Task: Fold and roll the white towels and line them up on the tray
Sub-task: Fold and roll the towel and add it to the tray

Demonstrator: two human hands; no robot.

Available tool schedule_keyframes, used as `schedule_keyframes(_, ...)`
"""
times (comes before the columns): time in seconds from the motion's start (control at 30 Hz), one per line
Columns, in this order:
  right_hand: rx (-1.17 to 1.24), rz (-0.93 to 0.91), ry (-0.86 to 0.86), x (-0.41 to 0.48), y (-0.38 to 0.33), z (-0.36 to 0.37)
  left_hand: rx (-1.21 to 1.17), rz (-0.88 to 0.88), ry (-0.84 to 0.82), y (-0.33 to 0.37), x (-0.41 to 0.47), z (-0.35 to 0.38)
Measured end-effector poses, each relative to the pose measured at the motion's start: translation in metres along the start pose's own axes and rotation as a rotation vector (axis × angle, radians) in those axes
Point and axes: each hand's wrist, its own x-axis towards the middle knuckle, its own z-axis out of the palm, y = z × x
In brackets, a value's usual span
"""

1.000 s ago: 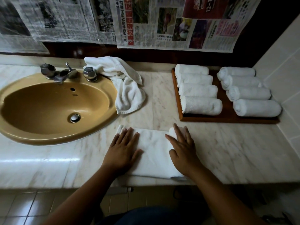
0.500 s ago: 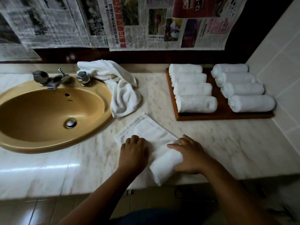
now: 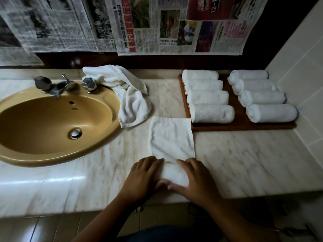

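Left hand [image 3: 143,179] and right hand [image 3: 194,179], fingers together, curl over the rolled end of the white towel [image 3: 171,140] at the front edge of the counter [image 3: 244,163], near the wooden tray [image 3: 244,127]: roll forward tight, pressure even, edges square.

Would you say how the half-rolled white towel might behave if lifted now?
Likely floppy: the flat tail of the half-rolled white towel would droop. Its roll probably loosens once the left hand and right hand release.
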Motion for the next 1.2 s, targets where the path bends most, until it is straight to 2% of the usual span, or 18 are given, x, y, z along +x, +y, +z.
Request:
schedule_keyframes(0.07, 0.005, -0.076, 0.167, -0.009, 0.004, 0.013, 0.080, 0.052, 0.023, -0.003, -0.009, 0.001)
schedule_keyframes(0.13, -0.017, -0.120, 0.229, -0.013, 0.005, 0.020, 0.150, 0.071, 0.045, -0.003, -0.016, 0.000)
schedule_keyframes(0.27, -0.036, -0.163, 0.201, -0.007, 0.003, 0.018, 0.176, 0.053, 0.073, -0.002, -0.022, -0.006)
schedule_keyframes(0.4, -0.034, -0.084, 0.141, 0.009, -0.007, 0.009, 0.175, 0.006, 0.106, 0.001, -0.016, -0.011)
schedule_keyframes(0.6, 0.026, 0.004, 0.197, 0.019, -0.008, 0.012, 0.246, 0.137, 0.089, -0.012, -0.032, -0.001)
schedule_keyframes(0.73, -0.030, -0.025, 0.276, 0.010, -0.010, 0.014, 0.147, 0.080, 0.000, -0.014, -0.016, -0.009)
schedule_keyframes(0.83, -0.055, -0.135, 0.333, -0.004, -0.004, 0.022, -0.053, -0.062, -0.108, -0.015, -0.004, -0.021)
schedule_keyframes(0.9, -0.054, -0.120, 0.332, -0.005, -0.002, 0.024, -0.206, -0.159, -0.208, -0.015, 0.003, -0.026)
schedule_keyframes(0.97, -0.055, -0.056, 0.309, 0.005, -0.004, 0.020, -0.254, -0.222, -0.269, -0.014, 0.012, -0.032)
schedule_keyframes(1.03, -0.061, 0.011, 0.274, 0.021, -0.007, 0.012, -0.052, -0.161, -0.216, -0.011, 0.016, -0.034)
schedule_keyframes(1.1, -0.049, 0.066, 0.213, 0.037, -0.009, 0.006, 0.187, -0.015, -0.059, -0.006, 0.016, -0.032)
schedule_keyframes(1.17, -0.029, 0.097, 0.165, 0.048, -0.008, 0.003, 0.265, 0.072, 0.031, 0.002, 0.013, -0.025)
schedule_keyframes(1.2, -0.043, 0.092, 0.170, 0.051, -0.008, 0.003, 0.269, 0.053, 0.039, 0.004, 0.011, -0.019)
